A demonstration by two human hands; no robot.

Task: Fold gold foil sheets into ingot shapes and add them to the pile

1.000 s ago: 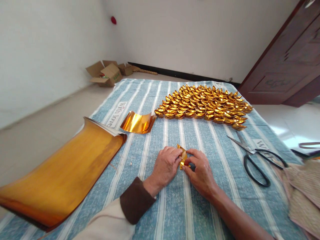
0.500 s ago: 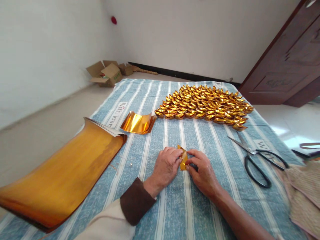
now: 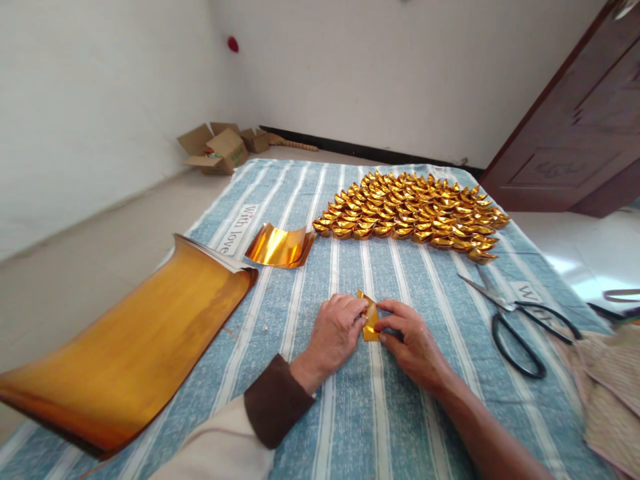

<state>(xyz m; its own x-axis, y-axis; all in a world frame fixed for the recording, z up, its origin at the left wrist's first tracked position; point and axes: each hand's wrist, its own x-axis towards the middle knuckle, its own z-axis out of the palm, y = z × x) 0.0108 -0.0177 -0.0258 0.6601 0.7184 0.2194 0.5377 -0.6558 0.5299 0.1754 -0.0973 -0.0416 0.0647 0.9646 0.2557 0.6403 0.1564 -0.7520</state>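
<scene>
A small folded piece of gold foil paper [image 3: 371, 331] lies low over the striped cloth [image 3: 300, 413], between my two hands. My left hand [image 3: 336, 333] pinches its left side, thumb and fingers together. From the right, my right hand [image 3: 410, 339] has thumb and fingertips on the paper's right edge. Parts of the folds are hidden behind the fingers. Beyond my hands stands a wide cluster of folded gold paper ingots [image 3: 405, 210]. A few curled gold foil sheets [image 3: 280, 247] lie left of that cluster.
A large stack of gold sheets [image 3: 135, 333] covers the table's left side. Scissors with black handles [image 3: 517, 320] lie partly open on the right, near a beige quilted cloth [image 3: 610, 393]. Cardboard boxes [image 3: 225, 150] sit on the floor behind, and a brown door [image 3: 565, 133] stands at right.
The whole view has shifted slightly. Both hands keep their hold on the foil paper, with the right fingertips only slightly moved along its edge.
</scene>
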